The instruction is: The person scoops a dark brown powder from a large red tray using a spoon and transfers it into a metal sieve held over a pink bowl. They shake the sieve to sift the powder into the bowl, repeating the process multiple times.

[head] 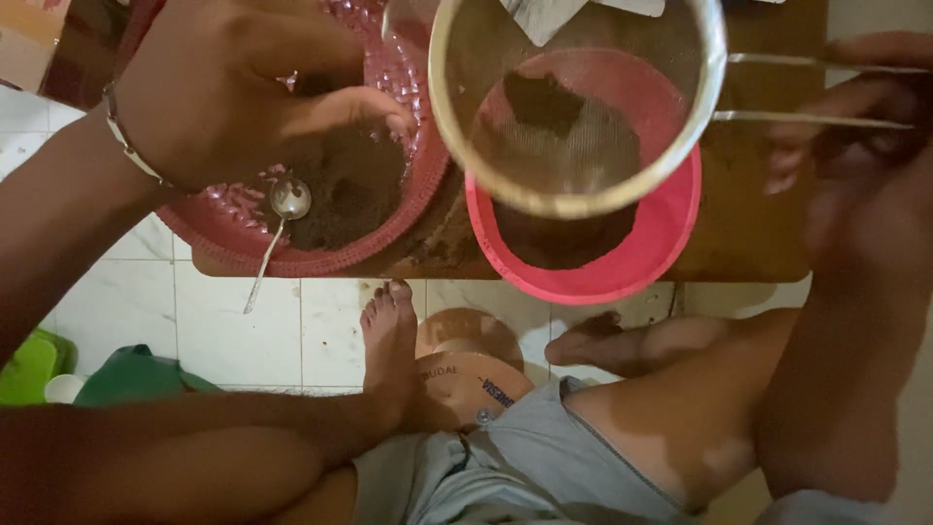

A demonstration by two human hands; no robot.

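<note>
My left hand point(243, 92) hovers over a red patterned basket tray point(233, 228) that holds a heap of dark brown powder point(345, 190); its fingers are pinched together, apparently on some powder. My right hand point(855, 117) grips the wire handle point(816, 89) of a round metal mesh sieve point(573, 107). The sieve hangs above a pink bowl point(622, 267) with dark powder at its bottom. A small dark clump lies in the sieve mesh. A metal spoon point(282, 219) rests in the tray with its handle sticking over the near rim.
Tray and bowl sit on a low brown wooden board point(748, 233) above a white tiled floor point(233, 331). My bare legs and feet are folded beneath it, with a tan round object point(471, 365) between them. Green items point(58, 374) lie at the lower left.
</note>
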